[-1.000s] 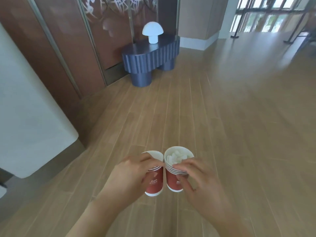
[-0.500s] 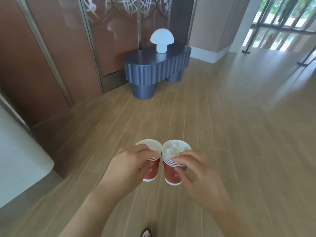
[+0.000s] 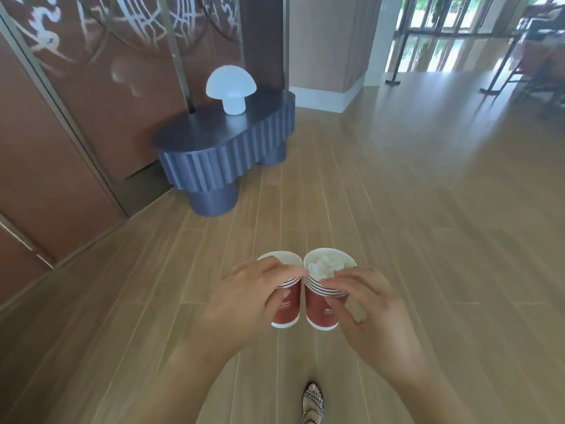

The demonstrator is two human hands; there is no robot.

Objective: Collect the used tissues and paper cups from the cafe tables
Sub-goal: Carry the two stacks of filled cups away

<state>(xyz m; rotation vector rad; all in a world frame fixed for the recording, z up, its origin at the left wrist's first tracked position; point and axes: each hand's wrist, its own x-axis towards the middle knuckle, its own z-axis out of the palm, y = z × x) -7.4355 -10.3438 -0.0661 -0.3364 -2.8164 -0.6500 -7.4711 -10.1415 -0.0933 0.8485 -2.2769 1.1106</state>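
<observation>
My left hand [image 3: 244, 301] grips a red paper cup [image 3: 287, 307] with a white rim, held upright over the wooden floor. Right beside it, rims touching, my right hand [image 3: 367, 313] holds a stack of several nested red paper cups [image 3: 321, 310]. Crumpled white tissues [image 3: 324, 267] fill the top cup of that stack. Fingers of both hands cover part of the cup walls.
A dark blue fluted side table [image 3: 226, 148] with a white mushroom lamp [image 3: 230, 87] stands ahead on the left against brown wall panels [image 3: 76, 117]. Open wooden floor [image 3: 428, 194] stretches right toward glass doors [image 3: 443, 13]. My sandalled foot [image 3: 312, 403] shows below.
I have walked forward: the blue table and lamp appear closer, and the white counter on the left has left the view. Both hands keep the cups together as before.
</observation>
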